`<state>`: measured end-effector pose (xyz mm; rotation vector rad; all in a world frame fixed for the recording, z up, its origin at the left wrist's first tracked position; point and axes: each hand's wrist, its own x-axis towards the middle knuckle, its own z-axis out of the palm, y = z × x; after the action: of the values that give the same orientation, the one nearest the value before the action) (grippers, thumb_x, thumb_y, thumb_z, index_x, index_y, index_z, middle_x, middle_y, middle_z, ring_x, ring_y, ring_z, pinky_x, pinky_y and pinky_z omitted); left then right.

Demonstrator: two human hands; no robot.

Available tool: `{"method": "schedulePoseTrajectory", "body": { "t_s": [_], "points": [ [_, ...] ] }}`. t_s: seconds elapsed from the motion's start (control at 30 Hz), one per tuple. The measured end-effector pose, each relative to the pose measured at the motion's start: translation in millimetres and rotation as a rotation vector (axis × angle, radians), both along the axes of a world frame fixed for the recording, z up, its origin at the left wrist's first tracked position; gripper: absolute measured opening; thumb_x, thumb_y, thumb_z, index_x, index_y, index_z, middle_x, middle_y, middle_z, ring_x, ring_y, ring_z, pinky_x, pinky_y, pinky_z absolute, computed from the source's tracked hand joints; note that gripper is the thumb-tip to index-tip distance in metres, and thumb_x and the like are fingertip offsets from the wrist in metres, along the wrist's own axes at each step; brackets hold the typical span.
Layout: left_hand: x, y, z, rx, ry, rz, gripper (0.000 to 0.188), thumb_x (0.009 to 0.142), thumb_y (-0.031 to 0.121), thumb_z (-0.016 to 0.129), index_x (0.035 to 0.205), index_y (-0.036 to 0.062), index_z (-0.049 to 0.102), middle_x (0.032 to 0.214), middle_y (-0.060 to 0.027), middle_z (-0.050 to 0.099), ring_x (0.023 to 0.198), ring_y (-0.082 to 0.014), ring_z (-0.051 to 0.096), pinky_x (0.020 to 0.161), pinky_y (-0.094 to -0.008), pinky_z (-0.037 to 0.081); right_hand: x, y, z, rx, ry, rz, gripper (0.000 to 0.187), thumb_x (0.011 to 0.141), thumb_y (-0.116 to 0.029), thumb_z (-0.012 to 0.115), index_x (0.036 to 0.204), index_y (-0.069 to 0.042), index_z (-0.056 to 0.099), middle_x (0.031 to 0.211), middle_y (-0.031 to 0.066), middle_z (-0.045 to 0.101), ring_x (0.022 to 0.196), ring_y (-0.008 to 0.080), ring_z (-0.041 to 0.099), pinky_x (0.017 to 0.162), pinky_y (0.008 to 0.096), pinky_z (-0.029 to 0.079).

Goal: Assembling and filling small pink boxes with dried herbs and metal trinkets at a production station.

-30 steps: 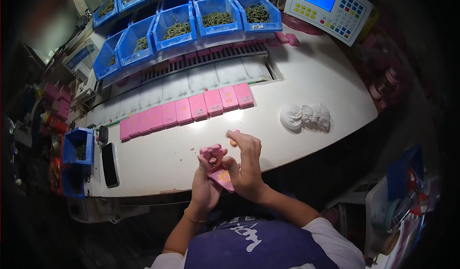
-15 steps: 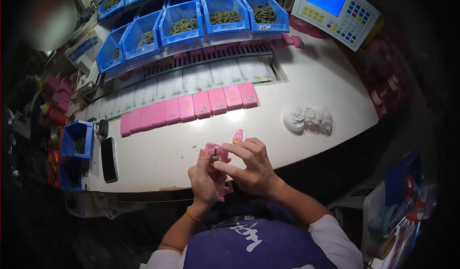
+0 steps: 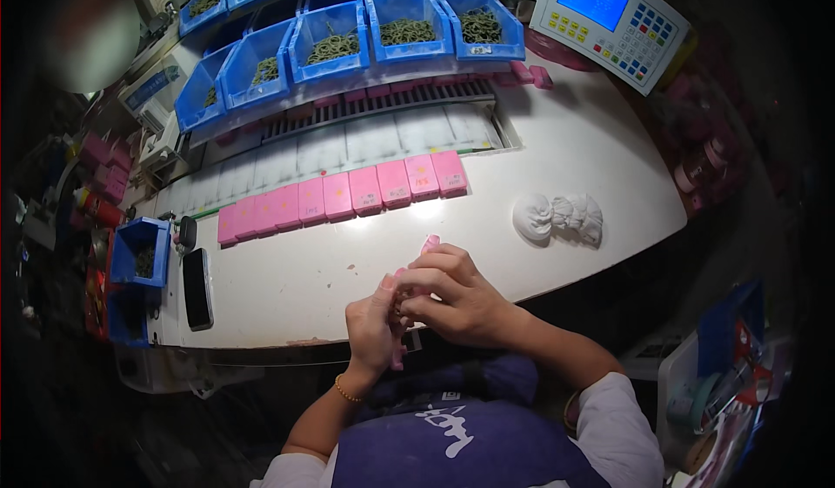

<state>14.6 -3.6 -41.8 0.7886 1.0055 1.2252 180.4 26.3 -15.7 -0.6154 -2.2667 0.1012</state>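
Near the table's front edge my left hand (image 3: 370, 330) is closed around a soft pink rubber mould (image 3: 397, 354), which sticks out below the fist and a little above it. My right hand (image 3: 457, 301) is curled over the mould's upper part, its thumb and fingers pinched against it; the fingers hide what lies between them. Just beyond the right fingers a small pink piece (image 3: 430, 241) rests on the table, partly covered.
A row of pink blocks (image 3: 339, 194) spans the white table (image 3: 278, 297). Blue bins (image 3: 405, 27) of green pieces stand behind it. A white cloth bundle (image 3: 557, 217) and keypad unit (image 3: 609, 23) are at right; a phone (image 3: 197, 290) and blue bin (image 3: 139, 253) at left.
My right hand has curled in over the mould, its fingers now bunched together. The mould, bent open before with a small greenish ring-shaped piece showing, is now mostly covered.
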Motion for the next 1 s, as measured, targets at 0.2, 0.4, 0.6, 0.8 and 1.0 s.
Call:
{"method": "schedulePoseTrajectory", "body": {
  "t_s": [0.2, 0.4, 0.6, 0.8, 1.0],
  "points": [
    [-13, 4, 1, -0.144, 0.024, 0.008, 0.05, 0.103, 0.039, 0.043, 0.092, -0.0059, 0.063, 0.07, -0.0113, 0.062, 0.048, -0.0104, 0.05, 0.044, -0.0233, 0.041, 13, -3, 0, -0.182, 0.305, -0.147, 0.023, 0.074, -0.012, 0.08, 0.09, -0.01, 0.063, 0.105, 0.0061, 0.059, 0.101, 0.0283, 0.052, 0.09, 0.0415, 0.04],
    [-12, 8, -2, -0.191, -0.115, -0.132, 0.053, 0.104, 0.041, 0.034, 0.103, -0.0049, 0.059, 0.066, -0.0163, 0.062, 0.047, -0.0133, 0.054, 0.044, -0.025, 0.045, 64, 21, -37, -0.201, -0.067, -0.531, 0.024, 0.076, -0.012, 0.076, 0.096, -0.009, 0.064, 0.112, 0.0084, 0.06, 0.111, 0.0314, 0.051, 0.096, 0.0454, 0.037],
    [-19, 9, -7, -0.209, -0.135, -0.081, 0.052, 0.104, 0.041, 0.033, 0.099, -0.0038, 0.058, 0.065, -0.0168, 0.061, 0.046, -0.0136, 0.054, 0.043, -0.0253, 0.046, 129, 24, -6, -0.223, -0.35, -0.716, 0.047, 0.074, 0.001, 0.061, 0.119, -0.012, 0.061, 0.134, 0.0108, 0.054, 0.129, 0.0318, 0.044, 0.107, 0.0475, 0.033],
    [-8, 12, -1, -0.18, -0.015, -0.065, 0.051, 0.104, 0.041, 0.036, 0.093, -0.0036, 0.059, 0.064, -0.0171, 0.062, 0.045, -0.0134, 0.054, 0.043, -0.0252, 0.045, 164, 35, -11, -0.221, -0.467, -0.599, 0.063, 0.066, 0.005, 0.061, 0.126, -0.012, 0.061, 0.135, 0.0107, 0.056, 0.102, 0.0302, 0.058, 0.094, 0.0445, 0.045],
    [-5, 11, -3, -0.144, 0.003, -0.073, 0.051, 0.104, 0.037, 0.035, 0.096, -0.0055, 0.062, 0.068, -0.0159, 0.064, 0.05, -0.0137, 0.058, 0.047, -0.0253, 0.048, 75, -9, 10, 0.171, 0.096, -0.431, 0.056, 0.062, 0.008, 0.063, 0.118, 0.003, 0.064, 0.128, 0.0176, 0.061, 0.086, 0.0285, 0.062, 0.078, 0.0424, 0.052]
  ]
}}
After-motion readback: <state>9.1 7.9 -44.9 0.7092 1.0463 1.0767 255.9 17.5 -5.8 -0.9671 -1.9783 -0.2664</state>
